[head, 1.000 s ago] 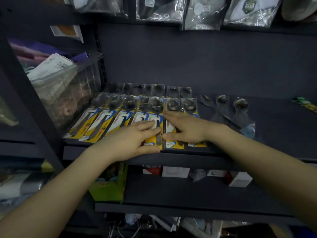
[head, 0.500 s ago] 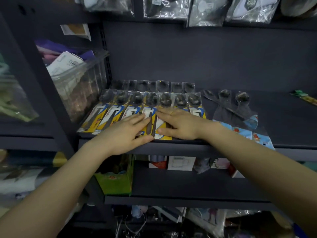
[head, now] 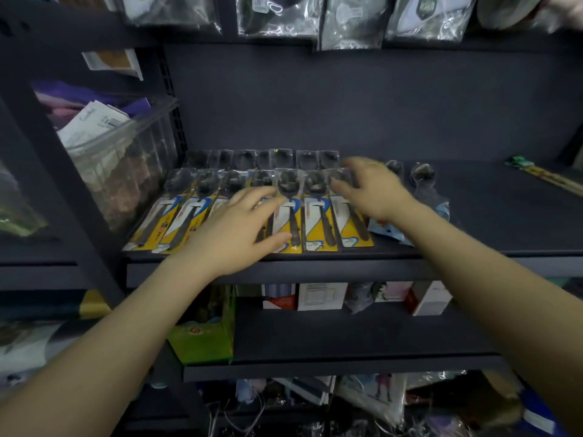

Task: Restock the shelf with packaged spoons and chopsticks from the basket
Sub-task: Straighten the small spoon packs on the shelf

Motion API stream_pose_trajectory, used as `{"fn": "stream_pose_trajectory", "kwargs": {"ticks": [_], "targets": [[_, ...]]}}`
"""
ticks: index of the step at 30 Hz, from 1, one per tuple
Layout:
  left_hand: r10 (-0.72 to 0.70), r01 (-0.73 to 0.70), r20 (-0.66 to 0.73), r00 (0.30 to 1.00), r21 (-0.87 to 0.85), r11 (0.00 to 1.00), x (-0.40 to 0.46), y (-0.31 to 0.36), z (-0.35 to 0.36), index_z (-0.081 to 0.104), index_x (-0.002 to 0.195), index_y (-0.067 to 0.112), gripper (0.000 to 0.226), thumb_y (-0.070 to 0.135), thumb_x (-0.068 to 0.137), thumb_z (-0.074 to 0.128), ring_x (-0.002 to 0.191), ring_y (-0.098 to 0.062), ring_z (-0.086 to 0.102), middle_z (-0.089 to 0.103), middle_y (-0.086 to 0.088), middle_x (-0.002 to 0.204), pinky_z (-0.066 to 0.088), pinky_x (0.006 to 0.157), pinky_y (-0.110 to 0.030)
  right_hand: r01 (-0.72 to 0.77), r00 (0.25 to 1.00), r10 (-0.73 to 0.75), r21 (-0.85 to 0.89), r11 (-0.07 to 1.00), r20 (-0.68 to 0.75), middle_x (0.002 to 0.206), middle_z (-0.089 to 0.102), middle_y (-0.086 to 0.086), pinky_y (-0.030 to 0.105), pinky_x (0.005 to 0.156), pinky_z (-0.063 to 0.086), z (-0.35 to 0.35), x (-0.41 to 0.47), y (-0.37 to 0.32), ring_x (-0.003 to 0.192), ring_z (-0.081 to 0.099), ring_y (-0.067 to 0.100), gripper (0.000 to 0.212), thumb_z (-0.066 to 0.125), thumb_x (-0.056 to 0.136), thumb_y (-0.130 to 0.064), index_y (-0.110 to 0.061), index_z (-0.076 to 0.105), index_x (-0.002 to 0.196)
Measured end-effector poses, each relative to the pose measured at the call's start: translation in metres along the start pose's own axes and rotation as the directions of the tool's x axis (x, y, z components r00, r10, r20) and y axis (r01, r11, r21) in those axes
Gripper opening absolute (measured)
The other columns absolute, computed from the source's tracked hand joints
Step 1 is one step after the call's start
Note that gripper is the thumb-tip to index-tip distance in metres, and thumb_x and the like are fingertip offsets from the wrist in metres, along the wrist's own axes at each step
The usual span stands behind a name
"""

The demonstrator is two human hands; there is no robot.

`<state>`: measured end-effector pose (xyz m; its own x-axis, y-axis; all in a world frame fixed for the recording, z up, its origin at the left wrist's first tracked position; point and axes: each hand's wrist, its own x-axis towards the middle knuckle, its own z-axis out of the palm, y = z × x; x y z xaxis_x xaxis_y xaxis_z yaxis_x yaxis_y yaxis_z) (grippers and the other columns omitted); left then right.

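Several yellow-carded spoon packs (head: 318, 222) lie side by side in a row on the dark shelf (head: 473, 216), with a second row of spoon packs (head: 262, 159) behind them. My left hand (head: 239, 228) rests flat, fingers spread, on the middle packs. My right hand (head: 372, 190) hovers, blurred, with fingers apart over the right end of the row, holding nothing. Blue-carded spoon packs (head: 426, 197) lie right of the row, partly hidden by my right wrist. A chopstick pack (head: 549, 175) lies at the shelf's far right. No basket is in view.
A clear plastic bin (head: 120, 159) of papers and goods stands left of the shelf upright. Bagged items (head: 347, 17) hang above. Small boxes (head: 321, 296) and a green carton (head: 205, 335) sit on the lower shelf. Bare shelf lies between the blue packs and the chopsticks.
My right hand has lifted off the packs and moved back and right to the row's far end. My left hand slid slightly forward. The view shifted downward.
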<state>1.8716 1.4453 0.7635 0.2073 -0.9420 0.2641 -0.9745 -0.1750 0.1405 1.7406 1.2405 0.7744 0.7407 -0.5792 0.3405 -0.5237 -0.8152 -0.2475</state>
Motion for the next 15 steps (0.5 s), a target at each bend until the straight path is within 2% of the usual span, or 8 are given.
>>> {"fn": "stream_pose_trajectory", "kwargs": {"ticks": [1,3,4,6,8,9,11,15], "targets": [[0.034,-0.034,-0.018,0.999,-0.024,0.999,0.006,0.008,0.0,0.038,0.138,0.021,0.072,0.062,0.08,0.029,0.136,-0.019,0.029,0.036,0.001,0.147,0.028,0.112,-0.038,-0.141,0.99,0.142,-0.061,0.988,0.008,0.135,0.05,0.022,0.043,0.102,0.04,-0.005,0.002,0.021,0.124,0.046,0.038,0.06,0.049,0.088,-0.05,-0.006,0.046,0.13],[0.081,-0.085,-0.038,0.996,-0.097,0.992,0.02,0.025,0.002,0.047,0.131,0.019,0.05,0.045,0.089,0.043,0.129,-0.017,0.039,0.046,0.002,0.138,0.031,0.108,-0.032,-0.33,0.924,0.355,-0.169,0.929,0.144,0.137,0.045,0.023,0.046,0.101,0.039,-0.011,-0.002,0.057,0.124,0.044,0.043,0.071,0.05,0.083,-0.058,-0.008,0.041,0.133],[0.094,-0.1,-0.055,0.994,-0.14,0.985,0.029,0.032,0.005,0.051,0.128,0.017,0.044,0.038,0.09,0.047,0.125,-0.016,0.044,0.051,0.001,0.133,0.032,0.104,-0.026,-0.342,0.898,0.382,-0.2,0.918,0.218,0.137,0.046,0.023,0.047,0.101,0.04,-0.011,-0.005,0.07,0.122,0.044,0.043,0.071,0.049,0.083,-0.06,-0.01,0.041,0.133],[0.105,-0.118,-0.073,0.992,-0.2,0.973,0.046,0.05,0.009,0.055,0.124,0.015,0.037,0.029,0.09,0.052,0.111,-0.016,0.055,0.061,0.0,0.121,0.034,0.093,-0.018,-0.272,0.905,0.332,-0.236,0.933,0.268,0.131,0.049,0.022,0.049,0.098,0.042,-0.01,-0.01,0.09,0.117,0.047,0.041,0.058,0.047,0.087,-0.054,-0.009,0.047,0.124],[0.128,-0.131,-0.028,0.991,-0.201,0.971,0.065,0.069,0.014,0.053,0.126,0.017,0.037,0.028,0.09,0.052,0.088,-0.01,0.06,0.067,0.002,0.111,0.041,0.087,-0.022,-0.199,0.935,0.272,-0.297,0.934,0.229,0.13,0.046,0.02,0.048,0.095,0.042,-0.013,-0.01,0.104,0.117,0.044,0.04,0.044,0.044,0.093,-0.041,-0.006,0.05,0.12],[0.148,-0.144,0.008,0.989,-0.177,0.974,0.075,0.078,0.018,0.051,0.128,0.019,0.039,0.029,0.09,0.051,0.084,-0.008,0.06,0.067,0.003,0.111,0.042,0.084,-0.023,-0.18,0.943,0.257,-0.325,0.929,0.212,0.132,0.044,0.02,0.048,0.094,0.042,-0.015,-0.01,0.109,0.119,0.042,0.04,0.041,0.043,0.095,-0.036,-0.005,0.05,0.12],[0.197,-0.186,0.099,0.975,-0.107,0.977,0.098,0.096,0.028,0.045,0.133,0.023,0.044,0.035,0.09,0.049,0.1,-0.014,0.059,0.06,0.001,0.124,0.042,0.087,-0.023,-0.178,0.947,0.257,-0.354,0.918,0.191,0.134,0.043,0.019,0.048,0.094,0.041,-0.019,-0.008,0.12,0.12,0.04,0.039,0.038,0.043,0.095,-0.03,-0.003,0.049,0.121],[0.237,-0.219,0.281,0.93,-0.095,0.971,0.143,0.131,0.052,0.031,0.141,0.028,0.057,0.047,0.09,0.045,0.133,-0.02,0.038,0.036,-0.001,0.148,0.034,0.109,-0.035,-0.245,0.94,0.31,-0.351,0.904,0.14,0.132,0.048,0.02,0.042,0.09,0.042,-0.022,-0.001,0.151,0.12,0.044,0.037,0.045,0.045,0.092,-0.024,0.002,0.04,0.129]]}}
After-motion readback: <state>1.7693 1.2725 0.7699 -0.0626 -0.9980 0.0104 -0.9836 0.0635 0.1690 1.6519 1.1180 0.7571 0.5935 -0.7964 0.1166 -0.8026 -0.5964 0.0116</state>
